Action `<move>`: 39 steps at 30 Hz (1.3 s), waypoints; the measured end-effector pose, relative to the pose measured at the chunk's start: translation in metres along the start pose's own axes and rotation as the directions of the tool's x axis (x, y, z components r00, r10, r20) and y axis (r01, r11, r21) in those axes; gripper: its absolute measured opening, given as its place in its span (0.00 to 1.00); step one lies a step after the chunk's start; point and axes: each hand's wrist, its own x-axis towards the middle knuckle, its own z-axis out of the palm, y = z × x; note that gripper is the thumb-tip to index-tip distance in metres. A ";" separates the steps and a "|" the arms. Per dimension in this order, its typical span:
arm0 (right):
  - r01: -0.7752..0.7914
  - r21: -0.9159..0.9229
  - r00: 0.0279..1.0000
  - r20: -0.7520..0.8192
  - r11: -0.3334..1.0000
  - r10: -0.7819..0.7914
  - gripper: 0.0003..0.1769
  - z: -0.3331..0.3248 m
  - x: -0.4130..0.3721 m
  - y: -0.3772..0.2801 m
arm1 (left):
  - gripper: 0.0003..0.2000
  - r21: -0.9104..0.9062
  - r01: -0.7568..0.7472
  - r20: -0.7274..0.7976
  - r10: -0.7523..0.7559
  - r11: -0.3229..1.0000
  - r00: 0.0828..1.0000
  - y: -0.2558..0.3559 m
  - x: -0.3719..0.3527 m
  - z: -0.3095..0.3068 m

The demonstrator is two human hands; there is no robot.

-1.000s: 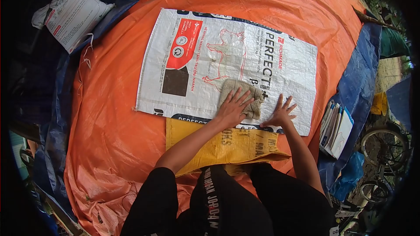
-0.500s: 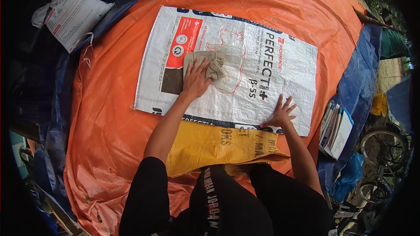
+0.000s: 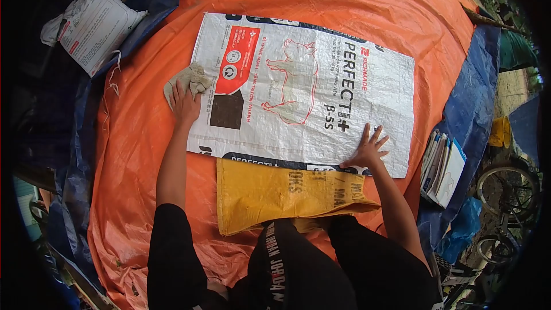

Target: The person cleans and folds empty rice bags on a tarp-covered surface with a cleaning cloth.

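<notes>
A white woven feed sack [image 3: 275, 138], printed with a red pig outline and the word PERFECT, lies flat on an orange tarp [image 3: 132, 161]. At the sack's left edge, my left hand [image 3: 186, 103] presses down on a crumpled greyish-beige cloth [image 3: 197, 78], its fingers over the cloth. The cloth lies partly on the sack and partly past its edge. My right hand [image 3: 366, 148] rests with fingers spread on the sack's lower right corner, holding nothing. Below the white sack, a yellow woven sack [image 3: 258, 198] extends toward my knees, its upper part covered.
A filled white bag [image 3: 100, 28] sits at the upper left on blue tarp. Folded white sacks [image 3: 445, 169] are stacked at the right on more blue tarp [image 3: 468, 97]. Beyond them are a yellow bucket [image 3: 499, 132] and a bicycle wheel [image 3: 508, 189].
My left hand has slid the cloth left from the sack's printed middle to its left edge, uncovering the pig drawing. My right hand stays in place.
</notes>
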 end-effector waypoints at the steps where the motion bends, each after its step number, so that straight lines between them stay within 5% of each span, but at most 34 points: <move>1: 0.002 0.005 1.000 -0.004 1.000 -0.002 1.01 0.000 -0.001 0.001 | 0.28 -0.041 0.019 0.008 -0.019 0.999 1.000 0.001 -0.005 -0.002; 3: 0.015 -0.006 1.000 -0.016 1.000 -0.015 1.01 0.003 -0.001 0.003 | 0.27 -0.132 0.050 0.021 -0.048 0.990 0.999 0.008 -0.011 -0.008; 17: -0.001 -0.122 0.997 0.070 0.993 0.009 1.00 -0.001 -0.034 0.029 | 0.29 -0.045 -0.128 0.308 0.135 0.991 0.942 -0.005 -0.084 -0.047; 21: -0.029 -0.160 0.996 0.083 0.987 0.043 1.00 -0.002 -0.030 0.024 | 0.33 -0.263 -0.316 0.325 0.392 0.912 0.861 0.064 -0.125 -0.057; 26: -0.031 -0.165 0.997 0.070 0.986 0.043 1.00 0.002 -0.031 0.024 | 0.38 -0.535 -0.527 0.190 0.702 0.661 0.687 0.206 -0.168 -0.044; 31: -0.030 -0.140 0.997 0.062 0.990 0.039 1.01 0.003 -0.035 0.024 | 0.37 -0.584 -0.588 0.049 0.747 0.560 0.663 0.306 -0.149 -0.029; 39: -0.030 -0.154 0.998 0.058 0.988 0.039 1.01 0.006 -0.033 0.027 | 0.36 -0.477 -0.536 -0.055 0.585 0.696 0.809 0.278 -0.073 0.000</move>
